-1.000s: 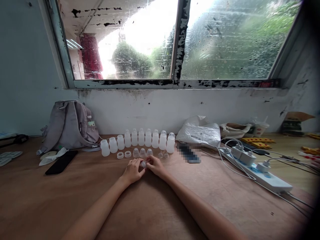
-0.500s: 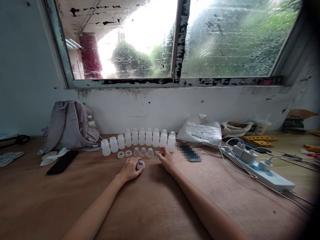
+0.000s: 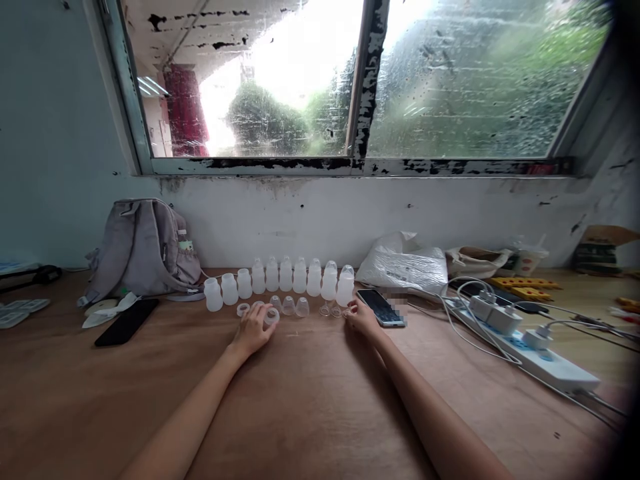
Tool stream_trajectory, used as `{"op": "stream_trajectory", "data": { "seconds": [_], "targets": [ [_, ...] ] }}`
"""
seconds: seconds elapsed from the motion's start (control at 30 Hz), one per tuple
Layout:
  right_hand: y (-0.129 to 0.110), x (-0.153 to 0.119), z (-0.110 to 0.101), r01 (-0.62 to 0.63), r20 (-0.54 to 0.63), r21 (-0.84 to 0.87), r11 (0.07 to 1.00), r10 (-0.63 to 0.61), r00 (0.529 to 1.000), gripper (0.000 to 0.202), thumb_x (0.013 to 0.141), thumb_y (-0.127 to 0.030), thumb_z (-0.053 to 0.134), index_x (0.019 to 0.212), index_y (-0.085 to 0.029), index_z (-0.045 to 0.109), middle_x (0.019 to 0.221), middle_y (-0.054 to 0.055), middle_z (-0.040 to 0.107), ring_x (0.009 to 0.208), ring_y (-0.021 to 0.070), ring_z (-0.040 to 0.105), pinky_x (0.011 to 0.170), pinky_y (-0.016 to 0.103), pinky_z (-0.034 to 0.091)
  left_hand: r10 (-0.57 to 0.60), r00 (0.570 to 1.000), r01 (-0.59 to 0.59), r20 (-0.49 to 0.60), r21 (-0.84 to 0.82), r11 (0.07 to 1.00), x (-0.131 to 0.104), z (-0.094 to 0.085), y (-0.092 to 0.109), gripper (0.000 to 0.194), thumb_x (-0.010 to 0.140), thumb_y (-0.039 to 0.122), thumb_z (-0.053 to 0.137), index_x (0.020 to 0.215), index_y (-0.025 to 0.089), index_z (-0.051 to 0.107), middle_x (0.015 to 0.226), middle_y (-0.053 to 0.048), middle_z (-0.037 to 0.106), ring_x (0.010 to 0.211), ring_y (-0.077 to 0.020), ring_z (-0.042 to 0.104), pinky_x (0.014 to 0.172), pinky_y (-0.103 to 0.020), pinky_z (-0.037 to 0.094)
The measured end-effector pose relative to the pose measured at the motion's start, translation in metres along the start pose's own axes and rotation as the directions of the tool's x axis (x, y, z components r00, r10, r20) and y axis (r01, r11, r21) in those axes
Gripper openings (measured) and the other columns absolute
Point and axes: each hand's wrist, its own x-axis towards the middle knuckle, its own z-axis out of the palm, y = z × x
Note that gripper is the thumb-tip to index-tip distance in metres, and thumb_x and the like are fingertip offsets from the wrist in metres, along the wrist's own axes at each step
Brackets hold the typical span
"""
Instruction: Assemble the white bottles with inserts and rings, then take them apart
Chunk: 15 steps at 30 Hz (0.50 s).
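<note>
My left hand (image 3: 255, 328) is closed around a white ring (image 3: 271, 317), close to the front row. My right hand (image 3: 361, 317) has its fingers pinched at the right end of that row, beside small clear nipples (image 3: 336, 311); what sits between the fingertips is too small to make out. Clear domed caps (image 3: 302, 307) stand between my hands, and another white ring (image 3: 243, 309) lies left of them. Behind is a row of several white bottles (image 3: 285, 275). The leftmost bottles (image 3: 213, 295) have no caps; the others wear clear ones.
A grey backpack (image 3: 143, 250) and a black phone (image 3: 127, 323) are at the left. To the right lie another phone (image 3: 383, 309), a silver padded bag (image 3: 407, 265), a white power strip (image 3: 545, 360) with chargers and cables, and yellow parts (image 3: 525, 287).
My left hand has moved back and left with the ring, toward the front row. My right hand has shifted right, uncovering small clear nipples and now nearer the phone.
</note>
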Motion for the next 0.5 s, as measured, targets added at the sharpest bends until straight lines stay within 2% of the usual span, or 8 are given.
{"op": "stream_trajectory", "data": {
  "seconds": [0.1, 0.2, 0.27, 0.37, 0.5],
  "targets": [
    [0.002, 0.002, -0.001, -0.004, 0.009, 0.01, 1.0, 0.004, 1.0, 0.02, 0.064, -0.016, 0.051, 0.084, -0.016, 0.053, 0.072, 0.002, 0.058, 0.062, 0.0119, 0.055, 0.055, 0.019, 0.038, -0.194, 0.972, 0.207, -0.135, 0.095, 0.974, 0.003, -0.003, -0.024, 0.033, 0.075, 0.031, 0.048, 0.105, 0.019, 0.048, 0.1, -0.008, 0.053, 0.095, -0.023, 0.05, 0.08, -0.034, 0.037],
    [0.003, 0.002, 0.0, 0.005, 0.002, 0.008, 1.0, -0.005, 1.0, 0.02, 0.064, -0.016, 0.051, 0.084, -0.016, 0.054, 0.074, 0.003, 0.058, 0.064, 0.0127, 0.055, 0.055, 0.02, 0.038, -0.393, 0.89, 0.435, -0.232, 0.173, 0.883, 0.003, -0.005, -0.047, 0.03, 0.072, 0.031, 0.049, 0.097, 0.015, 0.05, 0.099, -0.012, 0.051, 0.094, -0.0269, 0.049, 0.077, -0.037, 0.038],
    [0.004, 0.002, 0.001, 0.014, -0.007, 0.003, 1.0, -0.014, 1.0, 0.019, 0.064, -0.016, 0.051, 0.083, -0.016, 0.054, 0.074, 0.003, 0.058, 0.066, 0.0134, 0.055, 0.056, 0.02, 0.038, -0.484, 0.84, 0.533, -0.247, 0.203, 0.822, 0.001, -0.006, -0.058, 0.033, 0.071, 0.031, 0.049, 0.098, 0.012, 0.049, 0.1, -0.014, 0.049, 0.095, -0.0287, 0.048, 0.077, -0.039, 0.037],
    [0.006, 0.002, 0.003, 0.03, -0.02, -0.009, 1.0, -0.03, 0.999, 0.02, 0.064, -0.016, 0.051, 0.084, -0.017, 0.054, 0.074, 0.002, 0.058, 0.067, 0.0139, 0.055, 0.058, 0.021, 0.038, -0.557, 0.807, 0.591, -0.199, 0.234, 0.772, -0.002, -0.003, -0.063, 0.037, 0.072, 0.032, 0.046, 0.102, 0.01, 0.046, 0.102, -0.016, 0.048, 0.095, -0.0302, 0.048, 0.077, -0.041, 0.036],
    [0.008, 0.004, 0.004, 0.055, -0.026, -0.025, 0.998, -0.056, 0.998, 0.02, 0.064, -0.016, 0.05, 0.084, -0.016, 0.054, 0.072, 0.002, 0.056, 0.066, 0.0131, 0.054, 0.059, 0.021, 0.037, -0.578, 0.807, 0.586, -0.122, 0.285, 0.758, -0.006, 0.003, -0.061, 0.037, 0.074, 0.029, 0.042, 0.105, 0.01, 0.044, 0.103, -0.018, 0.048, 0.098, -0.0318, 0.046, 0.076, -0.043, 0.036]
  ]
}}
